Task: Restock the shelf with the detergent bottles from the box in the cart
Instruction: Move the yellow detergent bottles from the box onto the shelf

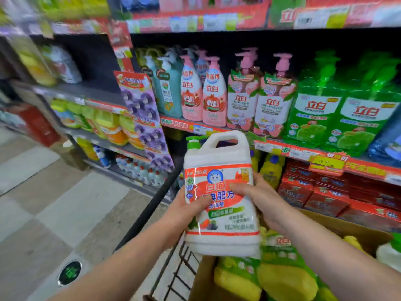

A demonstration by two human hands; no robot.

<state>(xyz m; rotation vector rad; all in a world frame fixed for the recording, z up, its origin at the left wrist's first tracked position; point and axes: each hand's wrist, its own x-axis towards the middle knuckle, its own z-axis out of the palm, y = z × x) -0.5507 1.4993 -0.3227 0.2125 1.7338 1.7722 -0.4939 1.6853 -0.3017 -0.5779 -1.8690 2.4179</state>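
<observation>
I hold a big white detergent jug with a red label, a handle on top and a green pump, upright above the cart. My left hand grips its left side and my right hand grips its right side. Below it sits the cardboard box in the wire cart, packed with several yellow and green detergent bottles. The shelf ahead carries pink, teal and green pump bottles. Beneath that shelf edge, right behind the jug, is a darker gap with yellow bottles.
Red boxes fill the lower shelf to the right. A hanging strip of purple packets sticks out at the shelf end on the left. More stocked shelving runs along the left side. The tiled aisle floor lies left of the cart.
</observation>
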